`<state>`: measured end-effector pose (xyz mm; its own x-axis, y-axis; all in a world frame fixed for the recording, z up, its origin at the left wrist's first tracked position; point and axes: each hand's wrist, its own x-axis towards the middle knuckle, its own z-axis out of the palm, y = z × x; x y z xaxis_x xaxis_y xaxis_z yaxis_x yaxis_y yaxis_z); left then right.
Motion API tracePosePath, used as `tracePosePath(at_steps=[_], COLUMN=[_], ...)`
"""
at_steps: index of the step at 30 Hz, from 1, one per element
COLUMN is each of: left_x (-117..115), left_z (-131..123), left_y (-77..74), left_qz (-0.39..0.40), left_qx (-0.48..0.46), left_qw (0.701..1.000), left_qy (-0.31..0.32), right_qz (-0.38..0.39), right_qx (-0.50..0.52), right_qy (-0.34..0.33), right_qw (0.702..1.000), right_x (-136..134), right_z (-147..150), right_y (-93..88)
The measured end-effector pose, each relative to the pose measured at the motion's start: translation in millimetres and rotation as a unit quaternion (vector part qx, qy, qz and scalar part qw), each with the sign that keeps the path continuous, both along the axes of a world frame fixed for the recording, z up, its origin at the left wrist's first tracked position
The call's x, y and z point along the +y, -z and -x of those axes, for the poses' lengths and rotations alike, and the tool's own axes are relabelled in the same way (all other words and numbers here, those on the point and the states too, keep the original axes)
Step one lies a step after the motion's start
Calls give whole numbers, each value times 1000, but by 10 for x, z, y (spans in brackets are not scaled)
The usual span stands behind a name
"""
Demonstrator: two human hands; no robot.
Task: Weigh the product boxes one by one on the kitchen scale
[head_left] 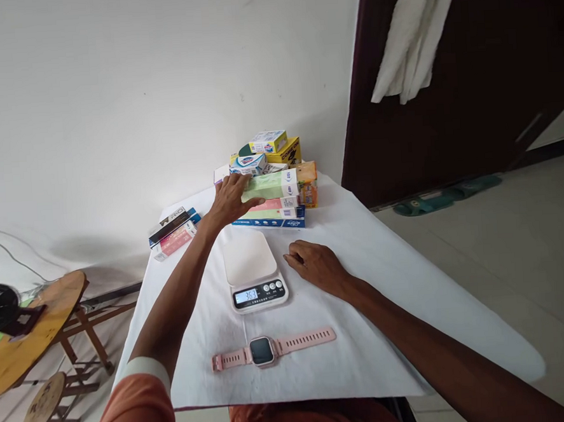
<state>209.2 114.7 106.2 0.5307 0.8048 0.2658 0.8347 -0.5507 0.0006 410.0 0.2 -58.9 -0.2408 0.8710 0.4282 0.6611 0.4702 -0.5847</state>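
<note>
My left hand (233, 200) grips the left end of a green toothpaste box (271, 185) at the front of a pile of boxes, the thumb low on its near side. Beneath it lie a pink box (286, 202) and a long blue box (283, 223). My right hand (316, 261) rests on the tablecloth with fingers curled in and nothing seen in them. Just left of it stands a white kitchen scale (250, 259) with a bare platform; its lit display seems to read 363.
Behind are soap boxes (268, 140), a yellow box (290, 152) and an orange pack (308, 185). Pink and black boxes (173, 233) lie at the left edge. A pink smartwatch (262, 351) lies in front. A wooden table (53, 308) and a stool (44, 404) stand left.
</note>
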Motion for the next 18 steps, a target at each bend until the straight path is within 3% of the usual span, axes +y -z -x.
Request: tracePosePath(at_steps=[5, 9, 14, 18], left_x=[223, 228, -271, -852], left_z=[-63, -8, 252, 547], left_y=[37, -54, -243, -196], left_qz=[33, 38, -4, 20], left_qx=[30, -26, -79, -43], left_qw=[999, 999, 997, 999], left_qy=[-14, 10, 24, -4], right_qz=[3, 11, 22, 36], right_qx=[-15, -14, -7, -5], right_qy=[-5, -1, -3, -7], right_qw=[1000, 1000, 1000, 999], right_x=[-8, 1, 0, -6], right_z=[3, -3, -5, -8], right_y=[-15, -8, -38, -71])
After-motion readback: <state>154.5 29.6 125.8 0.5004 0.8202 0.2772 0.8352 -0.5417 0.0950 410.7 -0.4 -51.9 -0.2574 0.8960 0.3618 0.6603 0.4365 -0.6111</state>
